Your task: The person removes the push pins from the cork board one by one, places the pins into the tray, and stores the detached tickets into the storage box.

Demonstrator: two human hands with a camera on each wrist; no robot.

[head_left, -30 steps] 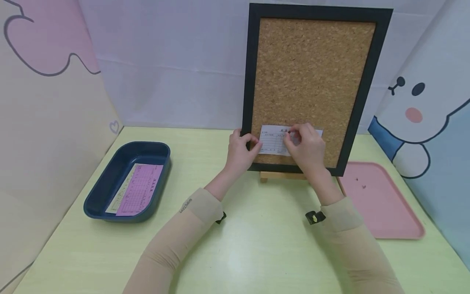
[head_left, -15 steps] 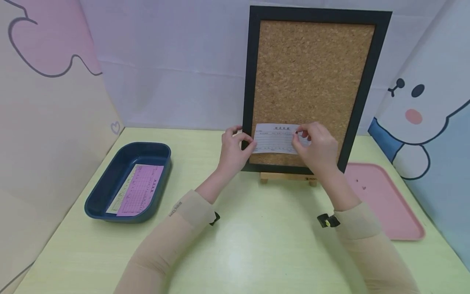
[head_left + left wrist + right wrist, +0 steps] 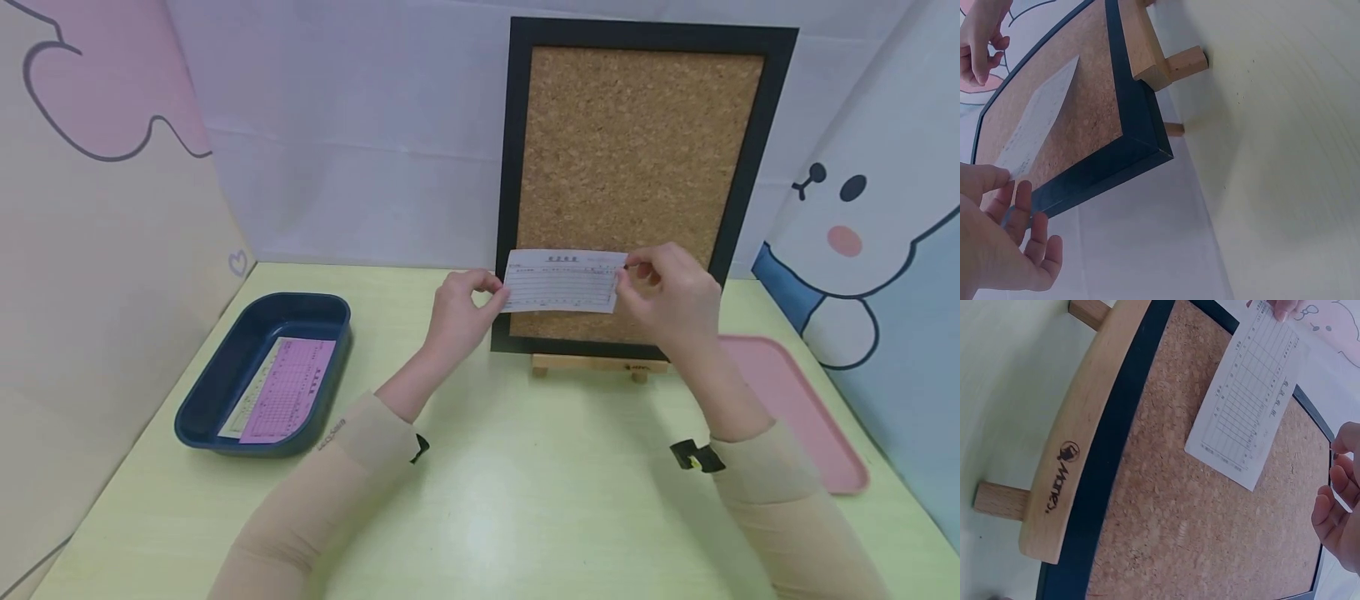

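A white printed form (image 3: 562,282) lies in front of the lower part of a black-framed cork board (image 3: 637,150). My left hand (image 3: 461,312) pinches the slip's lower left corner between thumb and forefinger; its other fingers spread beside the frame in the left wrist view. By the slip's upper right corner, my right hand (image 3: 675,292) pinches a tiny dark thing that looks like a pushpin. In the right wrist view the form (image 3: 1247,400) slants out from the cork, its free end apart from the right fingertips (image 3: 1339,445).
The board leans on a wooden easel (image 3: 585,363). At left, a dark blue tray (image 3: 187,417) holds a pink slip (image 3: 288,392) over a pale yellow slip (image 3: 251,400). A pink tray (image 3: 795,408) lies at right, partly behind the right arm.
My left hand has moved left with the form, which now juts past the cork's left edge. My right hand has shifted right along the form, uncovering its printed face.
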